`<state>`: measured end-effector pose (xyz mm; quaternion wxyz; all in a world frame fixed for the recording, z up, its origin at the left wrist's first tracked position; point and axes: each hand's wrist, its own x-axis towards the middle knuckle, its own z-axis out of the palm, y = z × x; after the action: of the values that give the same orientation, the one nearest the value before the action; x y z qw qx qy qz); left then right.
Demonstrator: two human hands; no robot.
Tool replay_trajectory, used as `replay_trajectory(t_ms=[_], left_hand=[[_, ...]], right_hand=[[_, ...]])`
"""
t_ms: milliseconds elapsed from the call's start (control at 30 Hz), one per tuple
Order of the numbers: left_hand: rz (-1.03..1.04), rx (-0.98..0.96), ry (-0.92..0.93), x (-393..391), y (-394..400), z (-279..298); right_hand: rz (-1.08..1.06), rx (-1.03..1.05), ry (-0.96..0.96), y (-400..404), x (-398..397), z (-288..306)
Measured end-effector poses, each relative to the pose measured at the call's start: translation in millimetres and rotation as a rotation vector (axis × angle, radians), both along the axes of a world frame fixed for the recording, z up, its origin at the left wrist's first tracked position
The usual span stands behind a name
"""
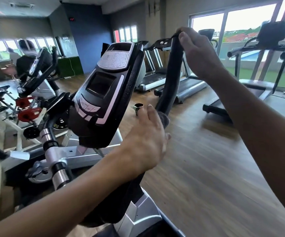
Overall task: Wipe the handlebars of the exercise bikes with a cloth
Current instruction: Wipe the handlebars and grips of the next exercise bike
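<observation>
Left hand (pixel 145 135): nearest the camera, low on the black handlebar (pixel 170 79); the fingers curl around a grey cloth (pixel 164 119), pressing it against the bar's lower bend.
Cloth: only a small grey tuft shows past the hand, touching the bar.
Ring (pixel 138 107): sits on one left finger, just beside the console (pixel 104 93).
Right hand (pixel 198 55): farther off, at the top of the same bar; thumb and fingers pinch the upper end, steadying it.
Handlebar: rises between the two hands, right of the console.
Risk, cloth: it could slip free on a long stroke, since so little of it shows beyond the grip.
Risk, ring: it could scrape the console if the wipe drifts left.
Risk, bar: it may swing if the top pinch loosens.
Background: treadmills (pixel 181 82) by the windows.
</observation>
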<state>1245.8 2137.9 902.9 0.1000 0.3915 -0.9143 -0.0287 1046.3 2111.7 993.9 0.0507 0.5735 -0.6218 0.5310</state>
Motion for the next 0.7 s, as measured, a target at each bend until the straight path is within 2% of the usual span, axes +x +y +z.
replay_trajectory(t_ms=[67,200,333,400,567,700], left_hand=[[0.033,0.074,0.01,0.5,2.4,0.6],[-0.048,-0.015,0.272,-26.7,-18.4,8.3],[-0.01,-0.071,0.38,-58.0,-29.8,27.7],[-0.007,-0.036,0.385,-54.4,-26.3,27.5],[0.04,-0.044,0.257,-22.9,-13.4,4.2],[0.044,-0.002,0.394,-40.3,-28.4,16.6]], right_hand=[[0.016,0.021,-0.018,-0.2,-0.2,2.8],[0.044,0.078,-0.047,4.9,2.4,14.5],[0.036,0.117,-0.01,10.6,2.8,16.0],[0.033,0.12,-0.008,10.8,2.9,15.3],[0.022,0.114,0.012,9.1,-0.8,15.9],[0.041,0.136,0.027,6.2,-6.7,19.0]])
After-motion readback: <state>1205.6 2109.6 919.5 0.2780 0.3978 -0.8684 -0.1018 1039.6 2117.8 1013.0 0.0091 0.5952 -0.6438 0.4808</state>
